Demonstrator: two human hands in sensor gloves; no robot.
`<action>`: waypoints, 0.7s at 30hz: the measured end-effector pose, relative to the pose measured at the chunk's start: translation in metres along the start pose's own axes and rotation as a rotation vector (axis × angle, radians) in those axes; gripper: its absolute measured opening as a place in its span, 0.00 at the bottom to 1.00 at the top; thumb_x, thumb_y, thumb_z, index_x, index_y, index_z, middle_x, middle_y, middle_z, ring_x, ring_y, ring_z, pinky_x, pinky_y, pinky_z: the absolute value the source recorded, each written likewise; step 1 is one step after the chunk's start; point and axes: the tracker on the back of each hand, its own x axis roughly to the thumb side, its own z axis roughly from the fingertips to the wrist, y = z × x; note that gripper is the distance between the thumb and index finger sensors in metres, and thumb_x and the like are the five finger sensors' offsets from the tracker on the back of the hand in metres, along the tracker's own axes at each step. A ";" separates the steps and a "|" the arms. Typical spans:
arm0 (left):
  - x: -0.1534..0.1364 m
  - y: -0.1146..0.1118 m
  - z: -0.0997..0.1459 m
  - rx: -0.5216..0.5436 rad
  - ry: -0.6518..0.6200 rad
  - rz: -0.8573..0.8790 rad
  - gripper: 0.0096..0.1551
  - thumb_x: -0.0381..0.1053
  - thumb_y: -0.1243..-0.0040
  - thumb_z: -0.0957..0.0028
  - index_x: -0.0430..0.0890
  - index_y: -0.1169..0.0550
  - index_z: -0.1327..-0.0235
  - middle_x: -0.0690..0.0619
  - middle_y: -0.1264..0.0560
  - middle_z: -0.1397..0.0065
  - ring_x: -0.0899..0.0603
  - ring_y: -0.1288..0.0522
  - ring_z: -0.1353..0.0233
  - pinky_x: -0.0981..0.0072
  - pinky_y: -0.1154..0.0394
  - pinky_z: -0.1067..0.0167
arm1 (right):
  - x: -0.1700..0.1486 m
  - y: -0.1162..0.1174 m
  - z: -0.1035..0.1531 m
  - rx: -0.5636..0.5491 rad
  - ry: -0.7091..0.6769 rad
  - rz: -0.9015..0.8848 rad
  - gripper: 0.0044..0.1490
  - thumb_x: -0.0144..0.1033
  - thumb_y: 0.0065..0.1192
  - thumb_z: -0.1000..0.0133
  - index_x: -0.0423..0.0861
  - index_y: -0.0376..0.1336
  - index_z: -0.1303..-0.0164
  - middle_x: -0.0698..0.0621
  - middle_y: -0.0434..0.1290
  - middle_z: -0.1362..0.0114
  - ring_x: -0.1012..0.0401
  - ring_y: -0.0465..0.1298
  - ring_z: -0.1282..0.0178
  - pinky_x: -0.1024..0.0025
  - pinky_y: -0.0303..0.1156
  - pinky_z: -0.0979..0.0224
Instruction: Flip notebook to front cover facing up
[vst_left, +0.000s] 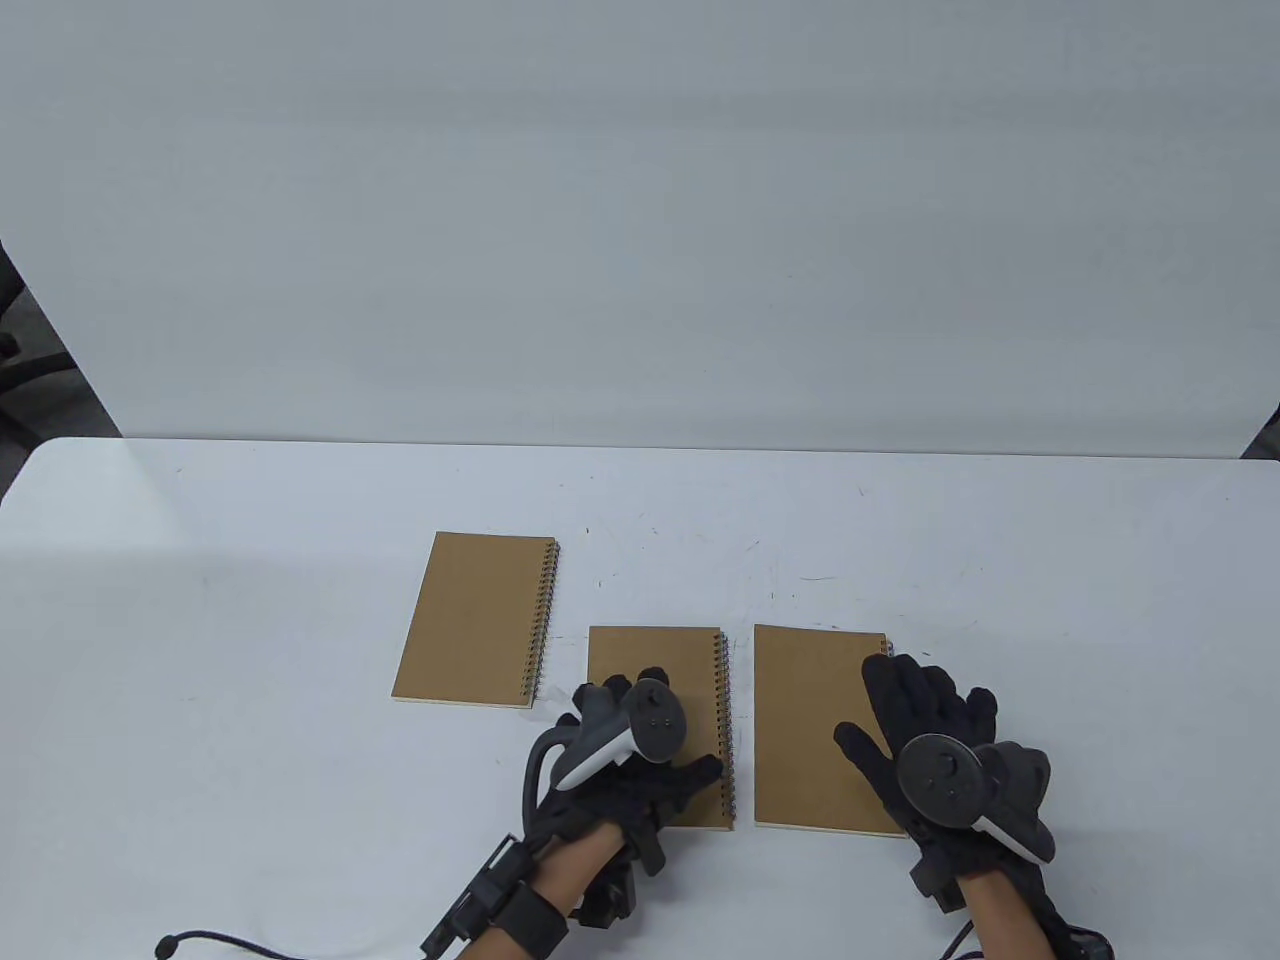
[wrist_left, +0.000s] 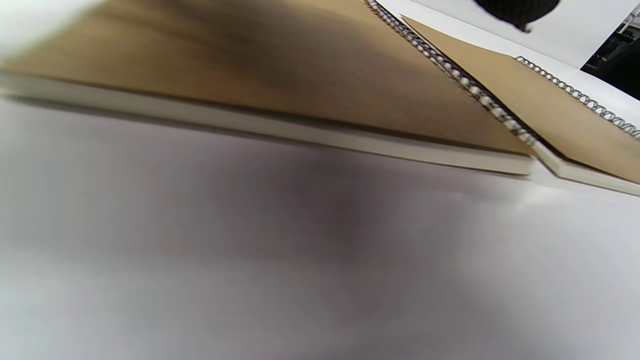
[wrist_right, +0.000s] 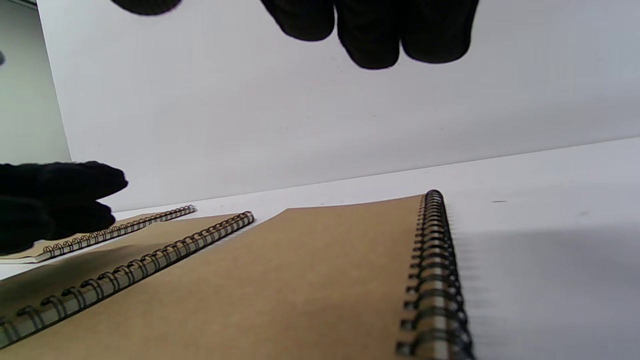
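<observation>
Three brown spiral notebooks lie flat on the white table: a far left one, a middle one and a right one, each with its spiral on the right side. My left hand is spread over the near half of the middle notebook, thumb toward its spiral. My right hand is open over the right notebook's right edge. In the right wrist view its fingers hang above that notebook, apart from it. The left wrist view shows the middle notebook lying flat.
A white wall stands behind the table's far edge. A black cable lies near the front left edge. In the right wrist view, my left hand's fingers show at the left, over the middle notebook.
</observation>
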 end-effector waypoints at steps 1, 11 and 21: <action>0.005 -0.002 -0.002 -0.001 -0.001 -0.014 0.68 0.75 0.54 0.40 0.37 0.79 0.30 0.23 0.68 0.20 0.14 0.66 0.24 0.19 0.58 0.31 | -0.001 0.000 0.000 0.001 0.005 -0.012 0.49 0.62 0.40 0.38 0.38 0.50 0.17 0.30 0.61 0.15 0.31 0.62 0.21 0.21 0.48 0.31; 0.045 -0.004 -0.024 -0.134 0.167 -0.144 0.66 0.64 0.46 0.38 0.30 0.74 0.29 0.17 0.62 0.23 0.10 0.58 0.26 0.22 0.48 0.32 | -0.002 0.000 0.000 0.005 0.009 -0.046 0.48 0.61 0.40 0.38 0.38 0.50 0.17 0.30 0.60 0.15 0.31 0.62 0.21 0.21 0.48 0.31; 0.056 0.014 -0.030 -0.067 0.267 -0.253 0.52 0.39 0.46 0.40 0.32 0.67 0.26 0.22 0.43 0.24 0.16 0.36 0.29 0.42 0.25 0.37 | -0.003 0.001 0.000 0.023 0.018 -0.056 0.48 0.61 0.40 0.37 0.38 0.50 0.17 0.30 0.60 0.15 0.31 0.62 0.21 0.21 0.48 0.31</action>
